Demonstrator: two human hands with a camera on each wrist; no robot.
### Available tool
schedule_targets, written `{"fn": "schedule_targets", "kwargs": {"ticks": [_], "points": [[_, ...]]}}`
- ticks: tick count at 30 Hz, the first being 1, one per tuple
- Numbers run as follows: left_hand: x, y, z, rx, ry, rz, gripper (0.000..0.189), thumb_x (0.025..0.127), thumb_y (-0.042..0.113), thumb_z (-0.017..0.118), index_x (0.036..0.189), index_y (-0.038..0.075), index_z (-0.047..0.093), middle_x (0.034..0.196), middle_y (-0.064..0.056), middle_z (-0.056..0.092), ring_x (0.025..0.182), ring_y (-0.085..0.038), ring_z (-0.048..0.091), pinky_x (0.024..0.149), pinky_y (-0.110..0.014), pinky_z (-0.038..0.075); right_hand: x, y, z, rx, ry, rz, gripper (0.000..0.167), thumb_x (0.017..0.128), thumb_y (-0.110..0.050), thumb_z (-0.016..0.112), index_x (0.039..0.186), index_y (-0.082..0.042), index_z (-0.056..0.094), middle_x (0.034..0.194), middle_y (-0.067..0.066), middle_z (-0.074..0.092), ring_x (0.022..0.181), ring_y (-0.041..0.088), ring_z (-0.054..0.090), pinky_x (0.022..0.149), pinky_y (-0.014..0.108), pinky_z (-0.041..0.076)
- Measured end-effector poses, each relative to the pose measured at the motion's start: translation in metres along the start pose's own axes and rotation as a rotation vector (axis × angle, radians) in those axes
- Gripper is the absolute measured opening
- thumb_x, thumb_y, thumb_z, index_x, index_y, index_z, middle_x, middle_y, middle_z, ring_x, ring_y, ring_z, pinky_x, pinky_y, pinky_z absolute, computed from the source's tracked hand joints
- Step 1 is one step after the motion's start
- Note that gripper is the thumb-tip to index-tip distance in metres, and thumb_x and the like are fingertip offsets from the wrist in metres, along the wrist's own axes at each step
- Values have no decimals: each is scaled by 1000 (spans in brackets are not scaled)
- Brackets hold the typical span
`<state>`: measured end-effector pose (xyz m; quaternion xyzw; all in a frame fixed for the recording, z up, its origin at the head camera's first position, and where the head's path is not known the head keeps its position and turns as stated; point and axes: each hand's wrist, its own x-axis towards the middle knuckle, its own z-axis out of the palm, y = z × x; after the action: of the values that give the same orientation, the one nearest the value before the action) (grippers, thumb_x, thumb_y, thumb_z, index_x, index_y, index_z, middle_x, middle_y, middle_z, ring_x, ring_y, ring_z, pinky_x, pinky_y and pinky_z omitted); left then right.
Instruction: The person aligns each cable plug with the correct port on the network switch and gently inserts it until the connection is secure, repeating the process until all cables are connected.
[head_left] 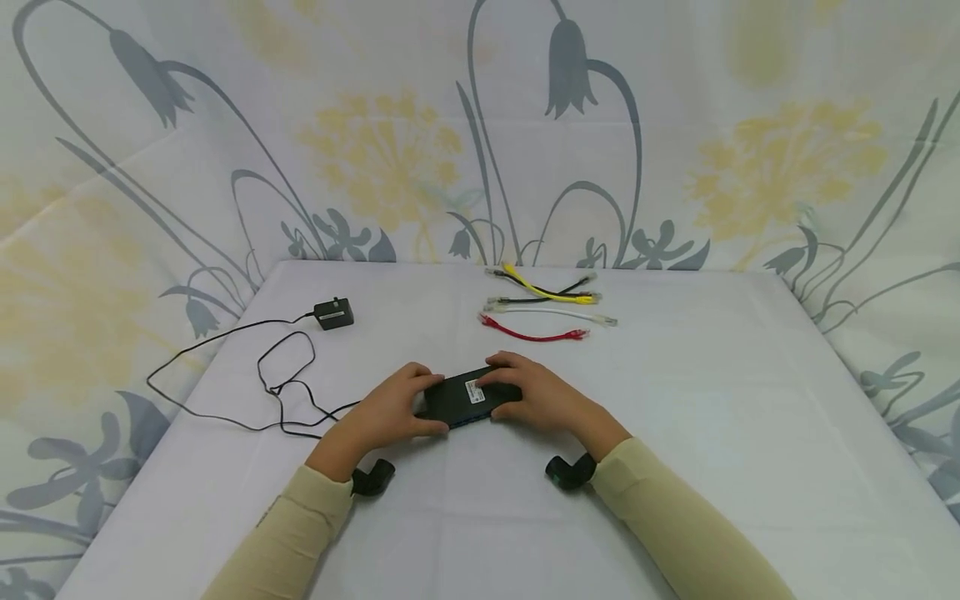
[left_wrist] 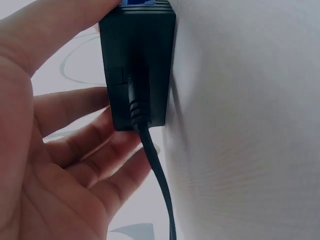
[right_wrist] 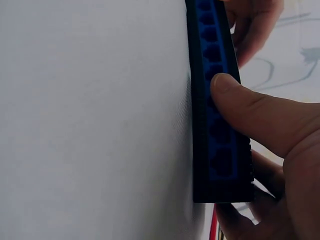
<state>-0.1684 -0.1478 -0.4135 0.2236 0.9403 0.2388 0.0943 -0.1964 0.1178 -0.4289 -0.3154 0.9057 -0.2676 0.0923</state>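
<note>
A flat black network switch (head_left: pixel 450 402) with a small white label on its upper face lies between both hands, close over the table. My left hand (head_left: pixel 386 408) grips its left end, thumb at the near edge and fingers at the far one. A black power cord (left_wrist: pixel 156 160) is plugged into that end. My right hand (head_left: pixel 546 396) holds the right end, one finger lying across the top beside the label. In the right wrist view, the right thumb presses on the row of blue ports (right_wrist: pixel 221 162) along the switch's near side.
Further back lie a red network cable (head_left: pixel 536 337), a white cable (head_left: pixel 551 312), a yellow cable (head_left: pixel 536 289) and black cables. At the left the cord runs in loose loops to a black power adapter (head_left: pixel 333 313). A flowered cloth (head_left: pixel 390 167) hangs behind the white table.
</note>
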Motion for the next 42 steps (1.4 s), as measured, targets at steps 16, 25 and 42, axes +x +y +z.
{"fn": "schedule_targets", "kwargs": {"ticks": [16,25,42], "points": [[-3,-7,-11,14,-18,-9,62,76,36,82,125,4,64,105,-2,63,92,-14,58,83,-33,49,25,-1,1,41,87,131,44,83,-28,76,125,-24,65,148,5,43,136,28,42,110,46,37],[-4,-8,-11,-7,-1,-43,47,77,35,80,113,7,68,85,3,65,76,-10,56,70,-28,47,36,-5,4,79,125,222,50,84,-26,75,133,-25,60,135,3,53,117,23,55,101,41,45],[-5,-9,-7,9,8,18,73,82,35,76,144,9,47,153,-15,35,136,-35,42,106,-49,41,60,-17,11,167,119,186,49,88,-13,69,136,-14,57,146,7,50,131,23,52,107,41,42]]}}
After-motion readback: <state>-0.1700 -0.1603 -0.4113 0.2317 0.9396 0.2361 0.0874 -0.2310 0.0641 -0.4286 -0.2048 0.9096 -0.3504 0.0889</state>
